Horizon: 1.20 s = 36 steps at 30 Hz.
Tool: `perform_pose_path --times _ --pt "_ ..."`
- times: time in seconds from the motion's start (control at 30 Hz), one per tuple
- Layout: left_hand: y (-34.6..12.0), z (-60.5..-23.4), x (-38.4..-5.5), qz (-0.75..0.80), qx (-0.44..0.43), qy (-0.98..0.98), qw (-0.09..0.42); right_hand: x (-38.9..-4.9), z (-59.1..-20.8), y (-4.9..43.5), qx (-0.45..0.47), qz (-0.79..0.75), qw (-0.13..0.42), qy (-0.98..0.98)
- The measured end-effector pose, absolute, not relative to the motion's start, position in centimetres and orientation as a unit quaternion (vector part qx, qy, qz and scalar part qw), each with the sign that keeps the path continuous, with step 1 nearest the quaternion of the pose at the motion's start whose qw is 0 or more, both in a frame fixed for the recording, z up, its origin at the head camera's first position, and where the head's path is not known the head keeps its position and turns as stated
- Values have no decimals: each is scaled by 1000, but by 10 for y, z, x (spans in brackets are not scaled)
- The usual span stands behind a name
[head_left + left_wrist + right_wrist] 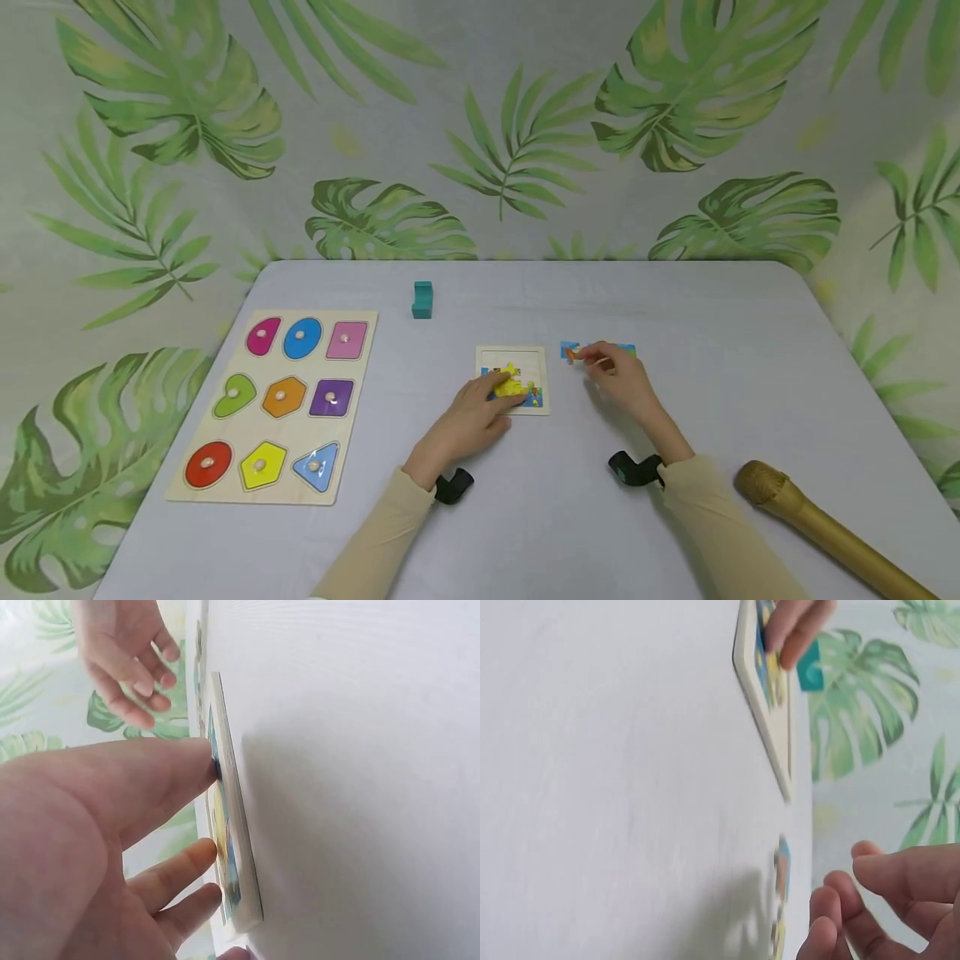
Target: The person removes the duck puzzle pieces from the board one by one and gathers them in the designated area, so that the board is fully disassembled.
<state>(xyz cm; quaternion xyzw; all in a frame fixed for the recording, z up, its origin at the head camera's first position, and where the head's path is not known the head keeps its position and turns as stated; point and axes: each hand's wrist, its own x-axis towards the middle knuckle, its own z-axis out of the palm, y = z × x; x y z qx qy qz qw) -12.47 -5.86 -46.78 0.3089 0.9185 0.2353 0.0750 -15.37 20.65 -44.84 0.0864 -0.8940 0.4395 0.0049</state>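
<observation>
A small wooden-framed jigsaw puzzle (543,379) lies in the middle of the table, with yellow and blue pieces in its lower part. My left hand (471,414) rests over it, its fingers extended; in the left wrist view the thumb and fingertips touch the picture side. To the right of the frame lie loose puzzle pieces (628,349), blue, orange-brown and yellow, partly hidden by my right hand (621,379). That hand hovers over them with fingers loosely bent. In the right wrist view the pieces (782,874) lie on the table beside its fingertips, and nothing shows between thumb and fingers.
At the left lies a wooden shape board (300,433) with colourful knobbed shapes. A teal block (422,300) stands behind the puzzle frame. A gold microphone (817,521) lies at the front right, beside the right sleeve. Leaf-patterned cloth (517,142) hangs behind the white table.
</observation>
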Motion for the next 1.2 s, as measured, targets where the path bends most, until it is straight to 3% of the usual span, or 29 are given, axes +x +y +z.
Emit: perform_pose_path --times 0.5,1.2 --pt "-69 -467 -122 250 296 919 74 -172 -461 139 169 436 -59 -882" --pt "-66 -461 -120 243 293 922 69 -172 -460 128 168 476 -57 -861"
